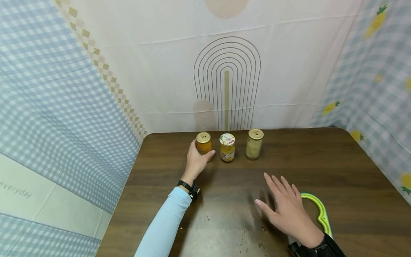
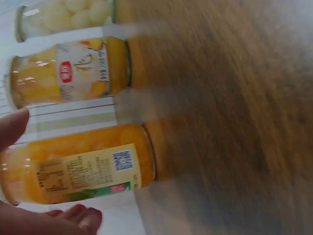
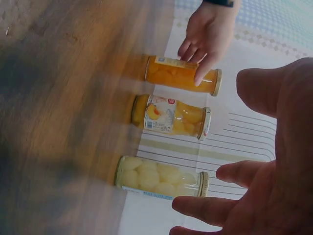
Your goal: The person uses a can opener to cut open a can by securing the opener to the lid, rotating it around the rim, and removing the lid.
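Three glass jars of fruit stand in a row near the back of the table. My left hand (image 1: 196,162) is at the leftmost jar of orange fruit (image 1: 204,146), thumb on one side and fingers on the other. A gap shows between thumb and jar in the left wrist view, where the jar's label (image 2: 93,171) faces the camera. The middle jar (image 1: 227,151) has yellow fruit and a patterned white lid. On the right is a jar of pale round fruit (image 3: 156,177) with a gold lid. My right hand (image 1: 287,210) hovers with fingers spread, holding nothing.
A bright green curved handle (image 1: 322,214) lies on the table partly behind the right hand and wrist. Small wet spots and crumbs (image 1: 245,228) dot the front of the wooden table (image 1: 231,196). Patterned cloth (image 1: 160,71) hangs behind and at both sides.
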A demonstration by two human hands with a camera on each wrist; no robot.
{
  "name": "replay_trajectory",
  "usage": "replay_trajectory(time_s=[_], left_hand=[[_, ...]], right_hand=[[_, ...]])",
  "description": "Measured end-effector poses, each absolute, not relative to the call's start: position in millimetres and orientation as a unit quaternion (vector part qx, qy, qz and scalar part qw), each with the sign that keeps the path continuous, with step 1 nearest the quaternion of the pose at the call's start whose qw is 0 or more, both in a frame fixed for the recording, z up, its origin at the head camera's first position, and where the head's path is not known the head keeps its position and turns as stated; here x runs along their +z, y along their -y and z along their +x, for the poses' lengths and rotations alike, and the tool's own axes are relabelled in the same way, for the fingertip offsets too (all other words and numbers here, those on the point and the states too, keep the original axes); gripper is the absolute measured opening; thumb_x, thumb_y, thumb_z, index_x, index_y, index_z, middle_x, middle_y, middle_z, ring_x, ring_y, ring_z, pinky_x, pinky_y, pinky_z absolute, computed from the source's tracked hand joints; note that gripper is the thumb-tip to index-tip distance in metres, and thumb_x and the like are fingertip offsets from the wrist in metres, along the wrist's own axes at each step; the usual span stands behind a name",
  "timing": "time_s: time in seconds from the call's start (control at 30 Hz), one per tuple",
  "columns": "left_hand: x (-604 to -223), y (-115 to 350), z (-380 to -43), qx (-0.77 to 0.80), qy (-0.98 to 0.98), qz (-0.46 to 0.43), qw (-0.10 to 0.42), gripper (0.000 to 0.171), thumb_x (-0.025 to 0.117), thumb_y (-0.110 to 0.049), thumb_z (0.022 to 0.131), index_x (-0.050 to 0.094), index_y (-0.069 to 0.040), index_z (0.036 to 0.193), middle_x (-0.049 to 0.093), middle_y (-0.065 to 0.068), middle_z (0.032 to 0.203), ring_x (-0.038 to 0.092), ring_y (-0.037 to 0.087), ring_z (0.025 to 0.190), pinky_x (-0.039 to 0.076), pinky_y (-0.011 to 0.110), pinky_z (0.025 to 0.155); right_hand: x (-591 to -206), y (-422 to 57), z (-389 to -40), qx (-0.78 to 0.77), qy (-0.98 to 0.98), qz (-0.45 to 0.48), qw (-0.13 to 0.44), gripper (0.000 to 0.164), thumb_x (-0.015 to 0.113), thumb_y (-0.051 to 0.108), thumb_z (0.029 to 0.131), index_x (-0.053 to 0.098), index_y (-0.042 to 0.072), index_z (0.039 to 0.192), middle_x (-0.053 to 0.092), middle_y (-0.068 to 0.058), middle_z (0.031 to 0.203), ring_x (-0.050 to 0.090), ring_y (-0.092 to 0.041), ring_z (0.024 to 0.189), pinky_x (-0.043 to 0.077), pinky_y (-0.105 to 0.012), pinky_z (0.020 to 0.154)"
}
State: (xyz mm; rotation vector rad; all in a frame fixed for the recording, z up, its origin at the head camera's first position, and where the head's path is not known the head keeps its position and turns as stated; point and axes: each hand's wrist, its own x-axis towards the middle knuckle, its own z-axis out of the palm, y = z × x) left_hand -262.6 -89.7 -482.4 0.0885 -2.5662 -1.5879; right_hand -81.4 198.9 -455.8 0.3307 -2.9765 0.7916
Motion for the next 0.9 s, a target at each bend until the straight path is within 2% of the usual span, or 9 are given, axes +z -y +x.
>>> replay_trajectory(time_s=[0.17, 0.33, 0.5, 0.7, 0.9], left_hand=[[-491.4, 87.0, -273.8, -0.531, 0.842, 0.019, 0.091, 0.077, 0.085, -0.033, 0.085, 0.044, -0.01, 0.146, 0.059, 0.014, 0.14, 0.058, 0.03, 0.125, 0.048, 0.051, 0.106], [-497.2, 87.8, -279.0, -0.518, 0.851, 0.008, 0.088, 0.061, 0.081, -0.031, 0.089, 0.051, -0.011, 0.138, 0.064, 0.012, 0.132, 0.061, 0.028, 0.12, 0.051, 0.049, 0.103], [-495.8, 90.6, -280.5, -0.511, 0.855, 0.008, 0.086, 0.061, 0.082, -0.028, 0.089, 0.051, -0.01, 0.139, 0.064, 0.013, 0.132, 0.061, 0.03, 0.121, 0.051, 0.05, 0.104], [-495.4, 91.0, -279.8, -0.503, 0.861, 0.01, 0.077, 0.064, 0.08, -0.033, 0.09, 0.05, -0.01, 0.141, 0.062, 0.013, 0.135, 0.06, 0.029, 0.123, 0.049, 0.049, 0.106], [-496.0, 89.6, -279.6, -0.502, 0.861, 0.012, 0.083, 0.063, 0.08, -0.035, 0.09, 0.05, -0.011, 0.14, 0.063, 0.012, 0.133, 0.06, 0.028, 0.123, 0.049, 0.049, 0.106]], right_hand=[[-457.5, -204.1, -80.9, 0.259, 0.961, 0.099, 0.009, 0.086, 0.059, 0.061, 0.096, 0.021, 0.022, 0.164, 0.038, -0.031, 0.157, 0.022, -0.056, 0.145, 0.015, -0.079, 0.107], [-459.1, -207.9, -79.4, 0.271, 0.958, 0.095, 0.001, 0.085, 0.059, 0.061, 0.096, 0.023, 0.022, 0.163, 0.039, -0.031, 0.156, 0.022, -0.057, 0.144, 0.014, -0.08, 0.106], [-459.5, -208.2, -79.3, 0.276, 0.956, 0.101, 0.004, 0.084, 0.059, 0.06, 0.097, 0.025, 0.021, 0.163, 0.041, -0.03, 0.155, 0.023, -0.057, 0.144, 0.015, -0.08, 0.106], [-460.3, -210.6, -79.5, 0.27, 0.958, 0.102, 0.005, 0.083, 0.059, 0.059, 0.097, 0.026, 0.019, 0.162, 0.041, -0.032, 0.154, 0.024, -0.058, 0.143, 0.015, -0.08, 0.106], [-460.0, -217.3, -78.1, 0.257, 0.961, 0.101, 0.017, 0.08, 0.06, 0.056, 0.098, 0.035, 0.01, 0.158, 0.042, -0.034, 0.152, 0.033, -0.057, 0.138, 0.025, -0.078, 0.104]])
